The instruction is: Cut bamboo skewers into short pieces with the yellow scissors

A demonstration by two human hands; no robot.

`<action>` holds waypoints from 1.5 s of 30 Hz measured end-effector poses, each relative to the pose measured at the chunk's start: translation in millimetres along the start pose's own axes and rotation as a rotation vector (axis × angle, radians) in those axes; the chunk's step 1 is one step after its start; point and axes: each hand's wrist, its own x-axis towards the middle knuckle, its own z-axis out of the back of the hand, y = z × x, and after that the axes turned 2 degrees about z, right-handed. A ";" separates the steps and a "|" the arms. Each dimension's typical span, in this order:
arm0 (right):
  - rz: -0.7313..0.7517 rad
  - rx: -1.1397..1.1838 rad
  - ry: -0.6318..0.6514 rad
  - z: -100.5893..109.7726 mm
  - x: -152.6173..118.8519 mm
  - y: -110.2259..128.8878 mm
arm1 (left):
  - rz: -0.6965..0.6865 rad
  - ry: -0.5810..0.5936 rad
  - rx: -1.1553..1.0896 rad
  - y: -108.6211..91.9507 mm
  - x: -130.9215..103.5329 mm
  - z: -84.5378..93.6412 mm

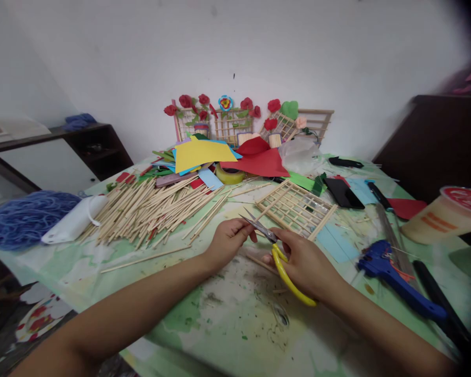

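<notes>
In my right hand (304,262) is a pair of scissors (284,267) with yellow handles, its metal blades parted and pointing left. My left hand (233,238) is closed in a pinch by the blades; whatever lies between its fingertips is too small to make out. Just beyond my hands a lattice of wooden sticks (298,207) lies on the table. A thin strip (262,263) shows below my hands, partly covered by my right fingers. A large heap of loose wooden sticks (153,209) spreads to the left of my left hand.
A blue glue gun (400,280), a phone (343,192) and a lidded cup (447,214) are on the right. Blue yarn (27,217) and a white plastic object (74,220) lie left. Coloured paper (204,152) and lattices with red paper flowers (235,123) are at the back.
</notes>
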 end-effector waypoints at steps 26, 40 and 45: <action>-0.007 -0.204 0.076 12.5 9.6 -23.8 | 0.243 -0.018 -0.626 -4.1 11.3 5.4; 0.011 -0.180 0.091 7.3 8.1 -16.2 | 0.195 0.143 -0.594 3.9 5.8 -4.4; 0.021 -0.146 0.096 7.4 7.0 -10.8 | 0.217 0.136 -0.579 2.7 3.5 -6.7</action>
